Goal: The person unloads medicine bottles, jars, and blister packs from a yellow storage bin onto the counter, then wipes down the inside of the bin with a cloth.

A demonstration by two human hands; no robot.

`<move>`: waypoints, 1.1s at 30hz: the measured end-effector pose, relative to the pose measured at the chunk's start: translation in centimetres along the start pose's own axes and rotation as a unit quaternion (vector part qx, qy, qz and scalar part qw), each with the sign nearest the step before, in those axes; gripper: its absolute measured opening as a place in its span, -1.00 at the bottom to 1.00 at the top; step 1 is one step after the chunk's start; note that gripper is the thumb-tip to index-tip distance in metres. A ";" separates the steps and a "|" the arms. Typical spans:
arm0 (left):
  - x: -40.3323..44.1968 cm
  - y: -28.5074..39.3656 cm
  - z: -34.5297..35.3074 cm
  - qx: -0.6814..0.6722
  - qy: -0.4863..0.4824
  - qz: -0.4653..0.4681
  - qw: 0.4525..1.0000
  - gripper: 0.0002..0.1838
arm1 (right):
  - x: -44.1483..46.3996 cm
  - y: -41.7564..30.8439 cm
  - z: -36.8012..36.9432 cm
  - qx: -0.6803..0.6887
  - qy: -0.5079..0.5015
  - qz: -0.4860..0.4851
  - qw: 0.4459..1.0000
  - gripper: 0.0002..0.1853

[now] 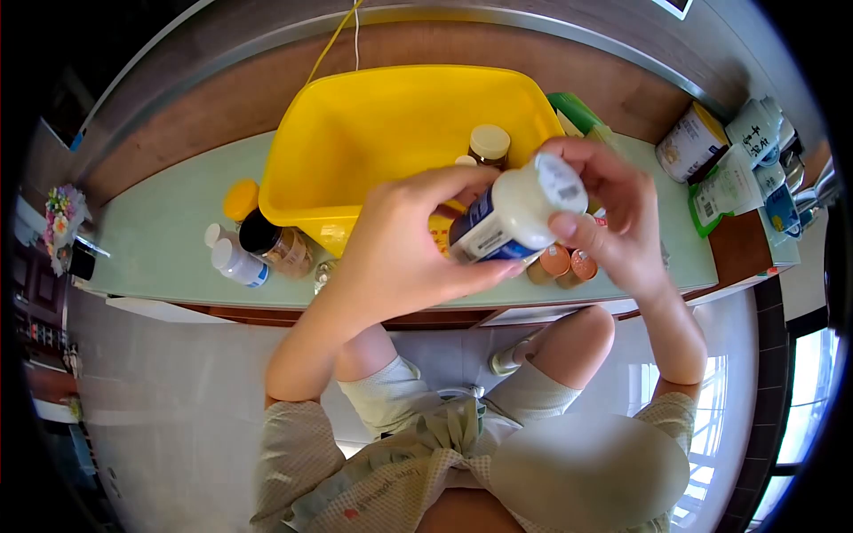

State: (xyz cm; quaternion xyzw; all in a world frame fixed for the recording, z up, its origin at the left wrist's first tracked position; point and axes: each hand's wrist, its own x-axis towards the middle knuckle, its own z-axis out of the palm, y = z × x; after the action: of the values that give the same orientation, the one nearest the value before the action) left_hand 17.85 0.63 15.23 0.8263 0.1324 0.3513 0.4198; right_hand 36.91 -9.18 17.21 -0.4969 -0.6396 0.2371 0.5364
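Note:
A white plastic bottle point(515, 211) with a blue label is held tilted in front of the yellow tub. My left hand point(404, 235) wraps round its labelled body, fingers behind and thumb below. At the bottle's pale round end, my right hand point(613, 209) grips with thumb and fingers on either side. Whether that end is a lid or a base I cannot tell. Below my right hand stand small jars with orange lids point(555, 259), partly hidden. Inside the yellow tub point(355, 98) is a brown jar with a cream lid point(490, 142).
Left of the tub are white bottles point(238, 263), a black-lidded jar point(275, 244) and a yellow-lidded container point(241, 199). On the right stand a large can point(691, 147), a green-edged pouch point(721, 191) and mugs. A green item point(576, 114) lies behind the tub.

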 end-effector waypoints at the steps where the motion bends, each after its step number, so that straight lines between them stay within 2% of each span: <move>1: -0.7 -0.4 0.6 -0.002 0.016 0.013 1.000 -0.40 | -0.6 0.2 0.2 -0.022 -0.011 0.000 1.000 -0.50; 3: -2.3 -1.9 2.1 -0.007 0.046 0.038 0.998 -0.42 | -2.0 0.6 0.4 -0.066 -0.032 0.000 0.997 -0.51; 5: -4.1 -3.0 3.4 0.002 0.032 -0.002 0.999 -0.38 | -3.6 1.7 0.8 -0.071 -0.031 0.018 0.997 -0.51; 7: -5.5 -4.4 5.2 -0.044 0.042 -0.019 0.998 -0.38 | -4.9 3.1 1.0 -0.086 -0.035 0.017 0.996 -0.51; 11: -6.7 -6.5 7.7 -0.051 0.021 -0.043 0.998 -0.40 | -6.8 5.7 1.1 -0.114 -0.046 0.048 0.991 -0.52; 17: -7.1 -10.2 11.3 -0.052 0.025 -0.057 0.997 -0.41 | -9.0 8.7 1.0 -0.181 0.005 0.038 0.983 -0.57; 23: -7.0 -10.5 13.4 0.013 0.047 -0.103 0.994 -0.43 | -9.6 9.6 1.5 -0.243 0.019 0.039 0.969 -0.58; 26: -7.1 -10.7 13.8 0.102 0.098 -0.035 0.989 -0.42 | -9.6 10.2 1.8 -0.253 0.032 0.044 0.966 -0.57; 33: -7.5 -11.3 13.6 0.133 0.135 -0.027 0.982 -0.37 | -9.4 11.7 3.0 -0.245 0.077 0.018 0.966 -0.56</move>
State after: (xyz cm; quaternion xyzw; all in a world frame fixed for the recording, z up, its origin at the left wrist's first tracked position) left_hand 22.79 -4.47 -2.60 0.8157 0.2552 0.4279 0.2939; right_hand 37.92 -12.26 2.22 -0.6414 -0.6261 0.0434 0.4414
